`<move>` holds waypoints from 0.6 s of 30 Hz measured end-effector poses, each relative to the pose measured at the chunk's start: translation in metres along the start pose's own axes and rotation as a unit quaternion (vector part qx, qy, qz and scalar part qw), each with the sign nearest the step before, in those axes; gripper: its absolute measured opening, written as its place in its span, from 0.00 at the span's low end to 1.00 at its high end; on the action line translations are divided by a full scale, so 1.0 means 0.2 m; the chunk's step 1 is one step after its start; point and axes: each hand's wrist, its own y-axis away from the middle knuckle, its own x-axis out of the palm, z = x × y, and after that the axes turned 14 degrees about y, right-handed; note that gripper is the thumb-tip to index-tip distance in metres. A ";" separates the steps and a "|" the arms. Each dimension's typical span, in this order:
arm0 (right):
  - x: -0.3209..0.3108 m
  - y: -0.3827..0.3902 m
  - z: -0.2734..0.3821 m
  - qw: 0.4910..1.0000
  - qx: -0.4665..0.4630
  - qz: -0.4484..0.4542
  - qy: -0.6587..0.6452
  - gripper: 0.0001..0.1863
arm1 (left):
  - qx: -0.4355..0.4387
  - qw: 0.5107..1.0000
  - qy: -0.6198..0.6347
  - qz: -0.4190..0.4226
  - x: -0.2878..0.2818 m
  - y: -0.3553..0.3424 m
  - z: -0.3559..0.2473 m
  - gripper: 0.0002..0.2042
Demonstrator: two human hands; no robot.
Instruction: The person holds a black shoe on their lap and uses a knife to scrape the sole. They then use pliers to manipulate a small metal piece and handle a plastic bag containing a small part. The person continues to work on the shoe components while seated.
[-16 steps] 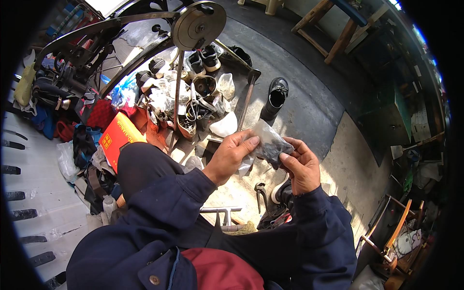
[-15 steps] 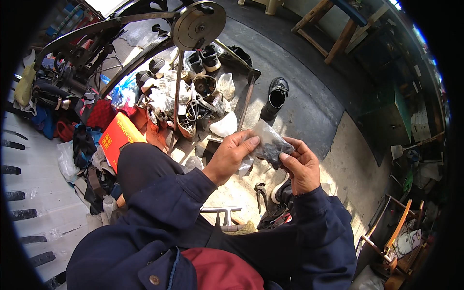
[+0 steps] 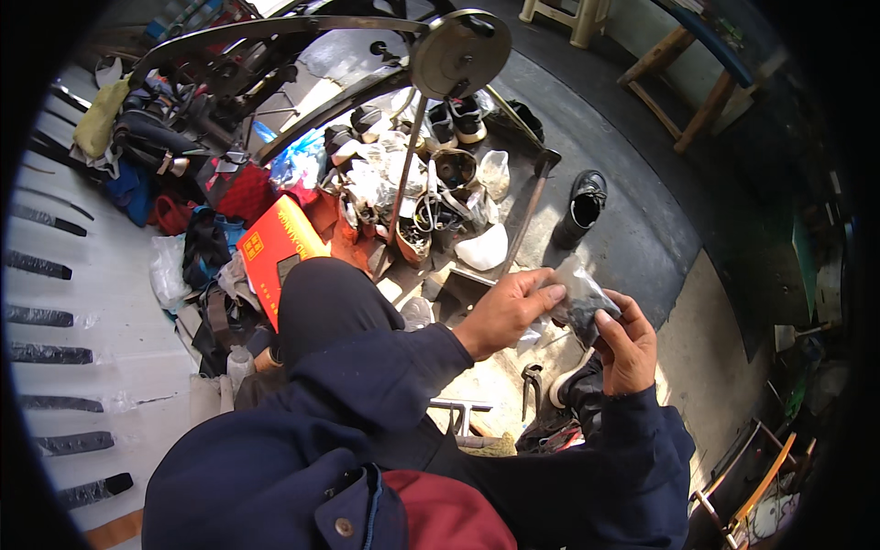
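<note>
Between my hands, above my lap, is a small clear plastic bag (image 3: 576, 291) with dark bits inside, too small to name. My left hand (image 3: 513, 312) pinches one edge of it between thumb and fingers. On the other side, the thumb and fingers of my right hand (image 3: 631, 344) are closed on the bag's lower corner, where the dark contents gather. Below the bag, on the sunlit floor, lie dark pincers (image 3: 531, 390). A single black shoe (image 3: 584, 209) stands on the dark mat beyond my hands.
A hand-cranked machine with a round metal wheel (image 3: 460, 55) stands at the far left. Beneath it are piled shoes and plastic bags (image 3: 380, 174). An orange-red box (image 3: 280, 252) leans by my knee. Dark strips lie on a white sheet (image 3: 137, 367) at left; a wooden stool (image 3: 683, 82) is far right.
The whole scene has shifted rightward in the picture as the view turned left. Both hands keep their hold on the bag, with little change in the fingers.
</note>
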 end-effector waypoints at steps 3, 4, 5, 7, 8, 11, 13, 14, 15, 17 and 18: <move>0.00 0.00 0.01 0.999 0.023 -0.008 0.034 0.17 | 0.020 0.999 -0.027 0.031 -0.01 0.00 0.00 0.12; 0.01 0.00 0.01 1.000 0.008 0.011 0.025 0.18 | 0.025 0.999 -0.026 0.035 -0.01 0.00 0.00 0.12; 0.01 0.00 0.00 1.000 0.006 0.009 0.023 0.18 | 0.032 0.999 -0.033 0.031 -0.01 0.00 0.00 0.12; 0.00 0.00 -0.01 1.000 -0.001 0.004 0.017 0.18 | 0.042 0.995 -0.094 0.014 -0.01 0.00 -0.01 0.13; 0.00 0.00 -0.02 1.000 0.000 0.008 0.025 0.17 | 0.035 0.991 -0.127 0.003 -0.02 0.01 -0.02 0.13; -0.01 -0.01 -0.03 0.999 -0.002 0.024 0.037 0.16 | 0.061 0.982 -0.179 -0.010 -0.02 0.02 -0.01 0.14; -0.01 -0.01 -0.04 0.999 -0.001 0.029 0.041 0.15 | 0.152 0.948 -0.277 -0.033 -0.02 0.00 0.00 0.15; -0.01 -0.01 -0.04 0.999 -0.003 0.032 0.042 0.14 | 0.184 0.923 -0.334 -0.045 -0.02 0.00 0.01 0.16; 0.00 -0.01 -0.04 0.999 -0.004 0.031 0.040 0.14 | 0.202 0.924 -0.322 -0.034 -0.02 0.00 0.01 0.17; 0.00 -0.01 -0.04 0.999 -0.007 0.023 0.034 0.14 | 0.169 0.928 -0.332 -0.032 -0.03 -0.01 0.01 0.19; 0.01 -0.01 -0.04 0.999 -0.010 0.016 0.031 0.13 | 0.133 0.969 -0.208 -0.013 -0.03 -0.01 0.01 0.20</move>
